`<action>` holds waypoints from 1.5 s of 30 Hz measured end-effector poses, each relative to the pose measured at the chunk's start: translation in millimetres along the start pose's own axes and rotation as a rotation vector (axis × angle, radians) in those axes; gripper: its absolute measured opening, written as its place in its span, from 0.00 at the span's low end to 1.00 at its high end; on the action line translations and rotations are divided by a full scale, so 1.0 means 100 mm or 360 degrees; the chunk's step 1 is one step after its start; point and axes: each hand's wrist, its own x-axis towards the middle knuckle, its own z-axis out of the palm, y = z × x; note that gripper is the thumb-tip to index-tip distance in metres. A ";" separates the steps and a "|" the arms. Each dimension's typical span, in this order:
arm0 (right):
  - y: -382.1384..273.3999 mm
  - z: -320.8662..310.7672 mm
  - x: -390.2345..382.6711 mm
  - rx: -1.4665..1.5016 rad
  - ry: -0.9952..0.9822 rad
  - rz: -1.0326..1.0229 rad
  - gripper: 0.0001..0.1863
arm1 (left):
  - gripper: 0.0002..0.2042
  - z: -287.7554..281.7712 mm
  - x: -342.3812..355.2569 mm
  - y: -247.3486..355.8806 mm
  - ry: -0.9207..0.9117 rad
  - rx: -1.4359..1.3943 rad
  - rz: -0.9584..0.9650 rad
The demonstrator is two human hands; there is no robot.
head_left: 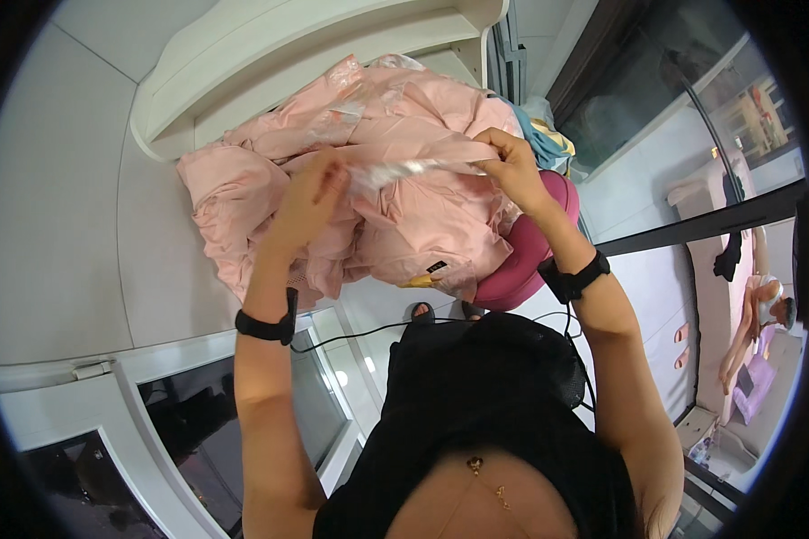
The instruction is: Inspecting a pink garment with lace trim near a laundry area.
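A large heap of crumpled pink cloth [422,216] lies in front of me, with a small black label and a yellow patch near its lower edge. Across its middle runs a shiny, see-through strip [395,171], which looks like plastic, between my two hands. My right hand [512,171] pinches the edge of the pink cloth at the strip's right end, thumb and fingers pressed together. At the other end, my left hand [317,196] is smeared by motion. It is over the cloth close to the strip, and its grip cannot be made out.
Under the heap's right side is a dark pink round stool seat [539,234]. Behind the heap stands a white curved piece of furniture [270,54]. Teal and yellow cloth [548,139] lies at the right. Beyond a dark frame, a person [760,310] is on a pink bed. A black cable hangs near my body.
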 end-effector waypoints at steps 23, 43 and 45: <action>-0.54 -0.44 0.64 -0.0475 -0.0245 0.0089 0.07 | 0.06 -2.41 0.43 0.46 0.0789 0.0600 -0.0114; -1.88 -1.17 0.19 -0.0781 0.0480 -0.0404 0.02 | 0.10 -3.74 0.53 -0.37 0.1274 0.0936 -0.0171; -1.35 -1.53 0.33 -0.0914 0.0355 -0.0291 0.06 | 0.10 -3.73 0.55 -0.42 0.1318 0.0947 -0.0057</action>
